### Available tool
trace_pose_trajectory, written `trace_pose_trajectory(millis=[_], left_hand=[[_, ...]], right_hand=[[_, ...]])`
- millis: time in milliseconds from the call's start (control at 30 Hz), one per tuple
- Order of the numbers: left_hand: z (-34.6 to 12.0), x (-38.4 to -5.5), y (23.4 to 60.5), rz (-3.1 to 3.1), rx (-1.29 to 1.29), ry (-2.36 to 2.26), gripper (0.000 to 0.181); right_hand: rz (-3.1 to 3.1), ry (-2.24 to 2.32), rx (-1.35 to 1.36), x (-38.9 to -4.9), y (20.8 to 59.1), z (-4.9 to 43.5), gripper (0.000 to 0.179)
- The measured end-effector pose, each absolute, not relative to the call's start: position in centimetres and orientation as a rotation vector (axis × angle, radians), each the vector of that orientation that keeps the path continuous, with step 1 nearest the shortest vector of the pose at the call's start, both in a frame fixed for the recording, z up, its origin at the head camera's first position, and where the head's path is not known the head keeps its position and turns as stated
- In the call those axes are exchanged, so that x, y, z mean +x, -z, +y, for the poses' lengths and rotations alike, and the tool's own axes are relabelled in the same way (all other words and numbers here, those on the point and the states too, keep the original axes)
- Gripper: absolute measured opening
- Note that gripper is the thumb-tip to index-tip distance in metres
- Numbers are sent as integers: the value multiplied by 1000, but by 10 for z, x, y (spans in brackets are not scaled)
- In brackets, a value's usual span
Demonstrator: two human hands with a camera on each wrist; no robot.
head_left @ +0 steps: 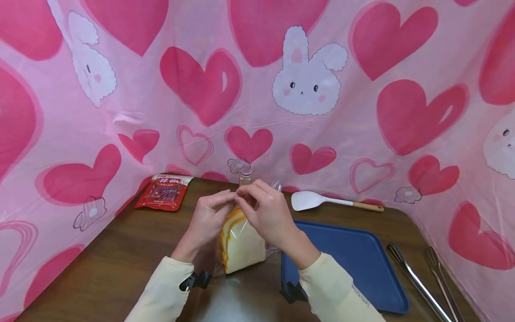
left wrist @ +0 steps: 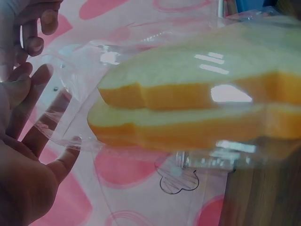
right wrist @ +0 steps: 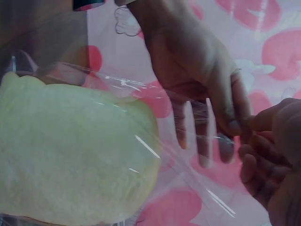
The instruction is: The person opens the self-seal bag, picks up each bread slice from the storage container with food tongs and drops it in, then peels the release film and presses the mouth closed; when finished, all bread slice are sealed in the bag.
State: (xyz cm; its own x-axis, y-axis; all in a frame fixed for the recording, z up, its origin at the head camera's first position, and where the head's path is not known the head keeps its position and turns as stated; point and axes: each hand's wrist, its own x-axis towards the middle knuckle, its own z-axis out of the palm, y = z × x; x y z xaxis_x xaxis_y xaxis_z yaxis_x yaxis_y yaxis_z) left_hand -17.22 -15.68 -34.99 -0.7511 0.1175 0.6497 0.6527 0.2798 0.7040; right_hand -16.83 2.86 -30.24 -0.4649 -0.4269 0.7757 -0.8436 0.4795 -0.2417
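Sliced bread [head_left: 243, 246] with an orange-yellow crust stands in a clear plastic bag [left wrist: 75, 113], two slices showing in the left wrist view. My left hand [head_left: 209, 219] pinches the gathered top of the bag between thumb and forefinger, its other fingers spread along the film. Close against it, my right hand [head_left: 269, 214] pinches the same end with its fingertips. In the right wrist view the left hand [right wrist: 193, 61] and right hand [right wrist: 282, 155] meet at the twisted film. Exactly what lies between the fingertips is too small to tell.
Right of the bread lies a blue tray [head_left: 342, 259]. Metal tongs [head_left: 418, 281] and another metal utensil [head_left: 442, 281] lie beyond it. A white spatula [head_left: 322, 200] is behind. A red food packet [head_left: 165, 192] lies back left, and a small capped jar [head_left: 245, 175] stands behind the hands.
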Motion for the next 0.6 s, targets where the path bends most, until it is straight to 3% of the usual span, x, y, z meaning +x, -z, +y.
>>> trace_pose_trajectory(millis=[233,600], left_hand=[[-156,-174,350,-2068,-784,1262,27],[-152,-171,349,-2093,-778,1261,30]], right_hand=[[-2180,-964,1044,-167,293,36,18],[-2079,-819,1002,-167,304,37,10]])
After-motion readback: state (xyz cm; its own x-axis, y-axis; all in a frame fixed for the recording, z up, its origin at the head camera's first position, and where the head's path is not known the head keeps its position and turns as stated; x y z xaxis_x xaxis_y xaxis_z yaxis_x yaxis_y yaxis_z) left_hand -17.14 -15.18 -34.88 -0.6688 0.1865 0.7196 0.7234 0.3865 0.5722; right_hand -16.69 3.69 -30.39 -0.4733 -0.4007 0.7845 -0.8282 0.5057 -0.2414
